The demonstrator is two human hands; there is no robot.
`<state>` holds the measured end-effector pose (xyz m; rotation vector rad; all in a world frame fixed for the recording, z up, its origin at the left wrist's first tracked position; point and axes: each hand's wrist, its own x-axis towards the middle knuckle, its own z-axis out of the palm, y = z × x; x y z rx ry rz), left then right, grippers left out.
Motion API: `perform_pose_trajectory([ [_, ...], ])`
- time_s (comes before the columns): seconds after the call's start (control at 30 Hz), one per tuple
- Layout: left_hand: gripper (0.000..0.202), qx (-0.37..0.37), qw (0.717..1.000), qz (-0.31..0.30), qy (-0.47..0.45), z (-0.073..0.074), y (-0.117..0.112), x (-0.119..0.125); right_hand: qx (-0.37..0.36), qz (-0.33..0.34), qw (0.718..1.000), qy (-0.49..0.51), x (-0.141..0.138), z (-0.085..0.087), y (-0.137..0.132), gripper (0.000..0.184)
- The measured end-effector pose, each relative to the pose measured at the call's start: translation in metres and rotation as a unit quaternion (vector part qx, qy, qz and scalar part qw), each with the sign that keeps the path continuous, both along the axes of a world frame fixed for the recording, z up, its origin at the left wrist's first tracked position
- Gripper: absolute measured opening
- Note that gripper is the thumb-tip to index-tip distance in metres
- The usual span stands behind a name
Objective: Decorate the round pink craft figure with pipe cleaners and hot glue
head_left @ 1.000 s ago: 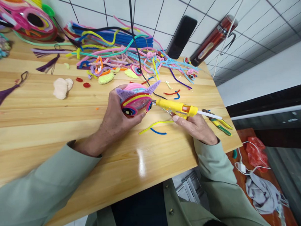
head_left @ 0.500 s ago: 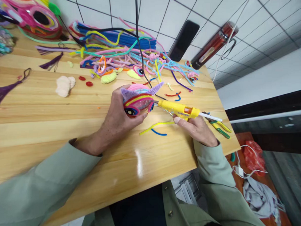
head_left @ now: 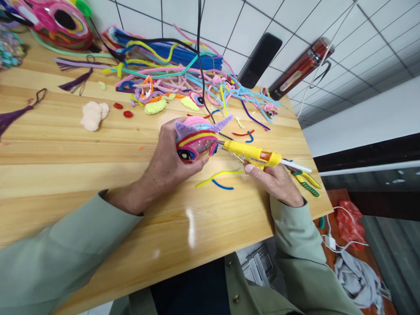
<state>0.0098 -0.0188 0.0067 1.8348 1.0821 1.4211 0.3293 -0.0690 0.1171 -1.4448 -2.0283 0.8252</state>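
Observation:
My left hand (head_left: 171,154) is wrapped round a colourful pipe-cleaner animal head (head_left: 197,138), with pointed purple ears, red and yellow bands and dark eyes ringed in pink and blue. In my right hand (head_left: 278,180) is a yellow hot glue gun (head_left: 253,152), a white glue stick poking out of its back. Its metal nozzle meets the head's right side, close to one eye; whether glue is coming out cannot be made out. Below them on the table lie a yellow pipe cleaner (head_left: 217,175) and a short blue pipe cleaner (head_left: 222,185).
Pipe cleaners (head_left: 179,57) are heaped along the tiled wall, near a black phone (head_left: 261,59) and a red flask (head_left: 299,69). Green-yellow pliers (head_left: 307,181) lie at the right edge. Purple tassels (head_left: 12,116) and a pale fluffy piece (head_left: 92,115) sit left.
The whole view has shifted slightly. Both hands keep their holds, and the glue gun's nozzle stays against the same side of the animal head.

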Motion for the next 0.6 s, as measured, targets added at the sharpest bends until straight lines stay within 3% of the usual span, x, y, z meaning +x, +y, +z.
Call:
perform_pose_trajectory([
  [0.6, 0.101, 0.032, 0.999, -0.002, -0.018, -0.0021, 0.0018, 0.0062, -0.001, -0.028, 0.999, -0.028, -0.0010, 0.0054, -0.0018, 0.060],
])
